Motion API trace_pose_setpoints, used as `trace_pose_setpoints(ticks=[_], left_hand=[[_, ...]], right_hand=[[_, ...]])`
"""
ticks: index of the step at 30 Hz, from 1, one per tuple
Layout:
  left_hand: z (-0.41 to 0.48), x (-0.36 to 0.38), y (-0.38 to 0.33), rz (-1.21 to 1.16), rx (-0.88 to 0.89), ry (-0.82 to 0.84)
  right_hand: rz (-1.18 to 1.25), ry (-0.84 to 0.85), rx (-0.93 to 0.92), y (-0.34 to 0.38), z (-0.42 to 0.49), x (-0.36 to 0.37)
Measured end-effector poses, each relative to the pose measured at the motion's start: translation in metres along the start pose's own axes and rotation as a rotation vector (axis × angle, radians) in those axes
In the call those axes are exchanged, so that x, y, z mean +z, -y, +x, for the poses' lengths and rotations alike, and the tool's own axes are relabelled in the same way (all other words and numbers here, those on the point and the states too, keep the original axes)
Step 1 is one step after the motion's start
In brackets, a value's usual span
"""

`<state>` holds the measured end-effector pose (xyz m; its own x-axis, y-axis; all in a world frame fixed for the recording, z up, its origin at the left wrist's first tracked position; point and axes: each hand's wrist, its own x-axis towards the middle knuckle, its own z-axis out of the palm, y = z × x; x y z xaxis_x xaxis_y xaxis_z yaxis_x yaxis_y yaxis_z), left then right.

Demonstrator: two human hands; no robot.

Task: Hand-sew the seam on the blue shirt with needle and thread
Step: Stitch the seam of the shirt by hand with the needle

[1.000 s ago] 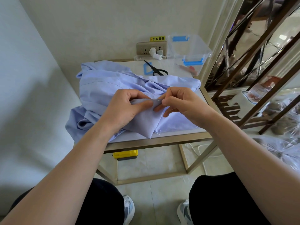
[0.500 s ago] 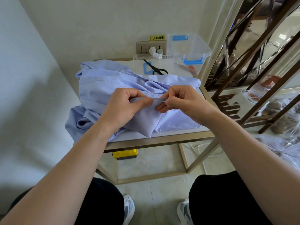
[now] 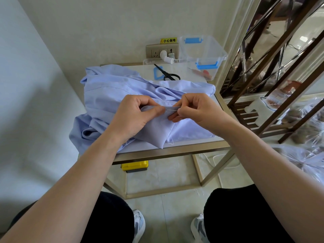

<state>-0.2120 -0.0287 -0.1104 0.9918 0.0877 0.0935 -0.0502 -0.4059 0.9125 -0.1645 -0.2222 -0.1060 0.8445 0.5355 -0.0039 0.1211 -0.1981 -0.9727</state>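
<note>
The right hand (image 3: 196, 111) has drawn away — more needle (image 3: 171, 110) shows (slightly).

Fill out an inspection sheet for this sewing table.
Surface: white table with gold frame, largely covered.
Job's things: blue shirt heaped on top; needle along its lifted fold.
Clutter: scissors, clear plastic box, yellow case on the floor below.
Grips: left hand pinches the fold; right hand pinches the needle.
Cables: white cord on the floor; plug in the wall socket.
Surroundings: metal rack at right.

Scissors (image 3: 167, 74), bin (image 3: 204, 53) behind shirt (image 3: 108, 88)
</note>
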Motion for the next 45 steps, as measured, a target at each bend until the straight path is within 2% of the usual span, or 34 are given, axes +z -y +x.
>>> trace_pose_setpoints(ticks=[17,22,31,45], left_hand=[[-0.003,0.002,-0.002,0.032,0.037,0.009],[-0.001,0.0,-0.002,-0.009,-0.009,-0.032],[0.0,-0.001,-0.005,-0.062,-0.011,0.008],[-0.002,-0.006,-0.003,-0.332,-0.144,0.18]], right_hand=[[-0.146,-0.094,-0.028,-0.006,0.002,0.006],[-0.007,-0.059,-0.035,-0.005,0.002,0.002],[0.135,0.008,-0.048,-0.005,0.0,-0.002],[0.283,0.144,-0.069,-0.012,0.001,-0.008]])
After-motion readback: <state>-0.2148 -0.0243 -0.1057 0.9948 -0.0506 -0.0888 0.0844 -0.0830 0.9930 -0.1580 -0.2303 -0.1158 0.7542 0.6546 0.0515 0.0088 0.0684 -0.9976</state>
